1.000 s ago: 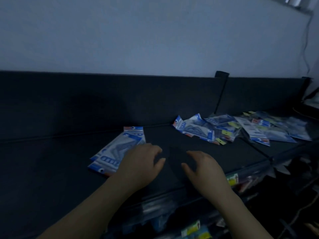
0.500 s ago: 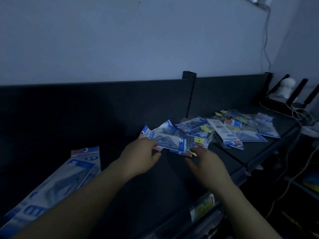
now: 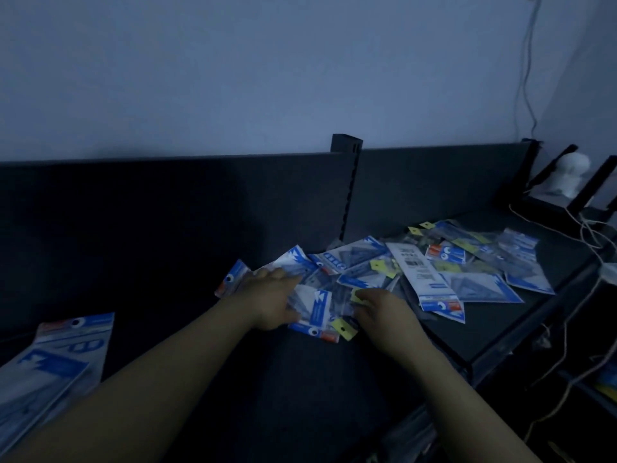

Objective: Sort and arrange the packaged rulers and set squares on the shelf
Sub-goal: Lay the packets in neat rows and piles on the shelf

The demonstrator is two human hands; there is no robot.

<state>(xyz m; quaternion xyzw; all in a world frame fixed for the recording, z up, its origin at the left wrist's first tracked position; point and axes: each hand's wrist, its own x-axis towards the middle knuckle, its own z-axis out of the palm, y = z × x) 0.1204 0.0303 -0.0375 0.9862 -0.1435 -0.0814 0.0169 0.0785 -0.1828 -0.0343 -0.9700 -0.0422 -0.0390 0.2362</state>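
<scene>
Now left hand (image 3: 272, 300) flat on packet pile (image 3: 417, 269); right hand (image 3: 384, 310) touching it, grip unclear.

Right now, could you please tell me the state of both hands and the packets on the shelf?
loose pile: jumbled, packets overlapping.
left packets: lying flat, apart from the loose pile.
left hand: open, fingers resting on the loose pile.
right hand: touching a yellow-tagged packet; grip unclear.

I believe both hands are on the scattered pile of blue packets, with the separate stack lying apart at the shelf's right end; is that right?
Not quite: the head view shows the separate stack lying apart at the left, beside the left arm. The left hand and right hand are indeed on the scattered pile.
</scene>
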